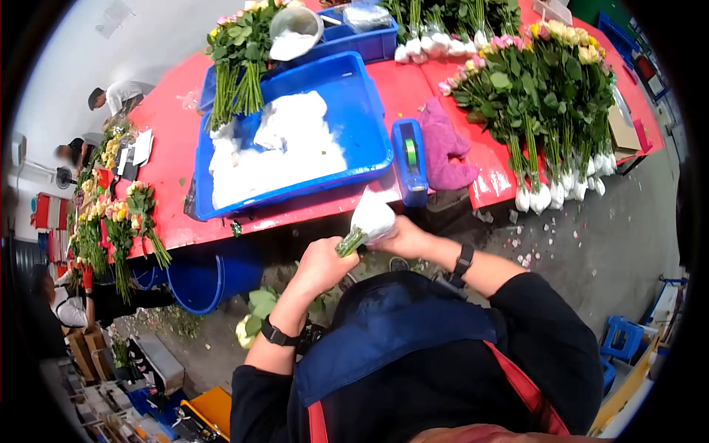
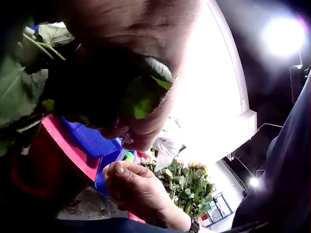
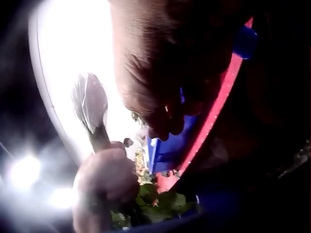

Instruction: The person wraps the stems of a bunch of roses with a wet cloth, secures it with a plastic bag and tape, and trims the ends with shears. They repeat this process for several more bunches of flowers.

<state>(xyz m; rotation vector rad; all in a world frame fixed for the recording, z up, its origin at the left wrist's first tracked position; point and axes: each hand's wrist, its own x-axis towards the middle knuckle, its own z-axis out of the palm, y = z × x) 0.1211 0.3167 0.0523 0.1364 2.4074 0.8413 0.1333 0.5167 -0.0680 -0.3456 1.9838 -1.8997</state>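
In the head view, my left hand (image 1: 325, 266) grips a rose bunch by its green stems (image 1: 350, 242), stem ends up. White wadding in a clear plastic bag (image 1: 373, 218) covers those ends. Leaves and a pale bloom (image 1: 244, 332) hang below that hand. My right hand (image 1: 406, 240) is beside the bag, fingers curled. In the left wrist view, thumb and forefinger of the right hand (image 2: 131, 187) pinch what looks like a thin pale strip running towards the left hand. The right wrist view shows the bag (image 3: 91, 102) upright above the left hand (image 3: 107, 177).
A blue tray (image 1: 362, 96) of white wadding (image 1: 295, 148) stands on the red table (image 1: 170, 162). Next to it are a blue tape dispenser (image 1: 410, 162) and a purple cloth (image 1: 445, 151). Wrapped rose bunches (image 1: 539, 111) lie right. Blue buckets (image 1: 203, 284) stand below; people work at left.
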